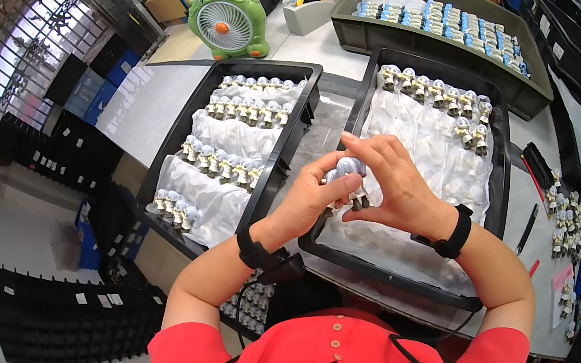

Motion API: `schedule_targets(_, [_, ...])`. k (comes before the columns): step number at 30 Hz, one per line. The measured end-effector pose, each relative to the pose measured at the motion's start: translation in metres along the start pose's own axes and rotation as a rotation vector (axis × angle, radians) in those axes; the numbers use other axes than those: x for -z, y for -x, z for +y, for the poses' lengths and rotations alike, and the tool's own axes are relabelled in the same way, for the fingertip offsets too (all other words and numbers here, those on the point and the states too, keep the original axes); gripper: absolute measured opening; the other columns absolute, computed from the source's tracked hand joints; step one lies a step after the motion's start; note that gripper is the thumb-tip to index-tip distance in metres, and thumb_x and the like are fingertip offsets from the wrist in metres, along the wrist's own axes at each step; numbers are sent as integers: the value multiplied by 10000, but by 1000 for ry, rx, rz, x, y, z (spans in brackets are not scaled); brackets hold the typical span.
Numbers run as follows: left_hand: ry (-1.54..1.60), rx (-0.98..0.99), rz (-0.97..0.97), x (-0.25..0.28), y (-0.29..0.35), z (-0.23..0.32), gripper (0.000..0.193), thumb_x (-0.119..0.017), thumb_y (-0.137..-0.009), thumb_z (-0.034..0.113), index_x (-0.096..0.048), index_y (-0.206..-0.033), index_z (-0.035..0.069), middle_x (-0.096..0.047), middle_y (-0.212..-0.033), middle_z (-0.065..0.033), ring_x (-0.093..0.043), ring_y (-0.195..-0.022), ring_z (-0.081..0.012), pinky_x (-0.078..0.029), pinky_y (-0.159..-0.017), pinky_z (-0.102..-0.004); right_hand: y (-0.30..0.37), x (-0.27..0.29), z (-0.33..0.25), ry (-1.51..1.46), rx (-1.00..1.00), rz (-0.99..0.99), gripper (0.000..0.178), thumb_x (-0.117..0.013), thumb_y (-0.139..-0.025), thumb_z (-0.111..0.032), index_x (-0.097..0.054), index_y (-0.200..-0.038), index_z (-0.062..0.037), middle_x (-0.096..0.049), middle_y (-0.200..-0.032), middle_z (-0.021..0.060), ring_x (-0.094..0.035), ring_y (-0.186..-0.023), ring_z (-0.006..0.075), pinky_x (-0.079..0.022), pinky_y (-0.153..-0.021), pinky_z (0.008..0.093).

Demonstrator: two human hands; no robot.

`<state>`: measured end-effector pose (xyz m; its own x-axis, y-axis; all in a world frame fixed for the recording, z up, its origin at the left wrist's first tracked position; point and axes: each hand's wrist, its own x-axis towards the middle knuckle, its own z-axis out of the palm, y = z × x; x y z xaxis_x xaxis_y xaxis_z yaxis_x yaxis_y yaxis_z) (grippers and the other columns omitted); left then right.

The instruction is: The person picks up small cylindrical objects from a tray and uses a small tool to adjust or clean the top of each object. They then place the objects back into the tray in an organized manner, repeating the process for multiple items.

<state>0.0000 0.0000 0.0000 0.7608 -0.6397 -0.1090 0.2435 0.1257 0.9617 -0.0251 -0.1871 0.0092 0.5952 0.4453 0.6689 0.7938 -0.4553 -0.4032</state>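
Red shirt cloth (pixel 337 341) lies closest, at 6 o'clock from the hands, which meet in front of the chest, probably so the person can look straight down on the work. The left hand (pixel 306 195) is clamped on a small grey-haired figurine (pixel 350 168), thumb across its front, likely to steady it upright. The right hand (pixel 406 192) curves around it, thumb and fingers apart, one below the feet and the others above the head; whether the thumb touches is unclear.

The figurine is over the left side of the right-hand tray (pixel 495 221), where white sheeting (pixel 402 246) seems meant to cushion the pieces. A row of figurines (pixel 437 94) stands at 1 o'clock. At 9 o'clock, the left-hand tray (pixel 282 169) carries spaced rows, perhaps kept from rubbing. Loose figurines (pixel 570 222) cluster at 3 o'clock, within reach; a green fan (pixel 223 19) faces the work from between 10 and 11.
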Motion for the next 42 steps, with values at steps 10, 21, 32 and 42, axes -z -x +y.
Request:
schedule_targets(10, [33,-78,-146,3,-1,10,506,-640,-834,270,-469,-1254,44,-588,-1068,-60,-551,-801,-64,-448,-655,-198,1,-2,5,-117,-14,75,1035,-856,-488,-177,-324,-1371,-94,-448,-1257,115,-442,-1092,319,-398,-914,399])
schedule_targets(21, [125,54,-204,5,-5,8,428,-526,-895,372,-501,-1186,59,-594,-1003,-34,-539,-747,-61,-420,-613,-194,-1,4,-2,-207,-84,-46,861,-817,-564,-128,-409,-1321,-87,-498,-1186,102,-461,-1022,287,-416,-878,372])
schedule_targets(32, [403,39,-145,-2,-5,4,404,-397,-890,182,-416,-1271,49,-488,-1140,-48,-478,-970,-117,-446,-807,-302,-2,5,0,-34,-117,31,660,-811,-569,-107,-550,-1175,-134,-513,-1160,70,-475,-994,280,-420,-870,359])
schedule_targets(42, [444,5,-100,4,-7,0,440,-393,-899,164,-378,-1317,25,-519,-1105,-64,-515,-983,-146,-446,-838,-319,-2,5,-2,-141,-183,63,588,-800,-581,-103,-575,-1122,-143,-481,-1117,100,-465,-1023,275,-415,-874,351])
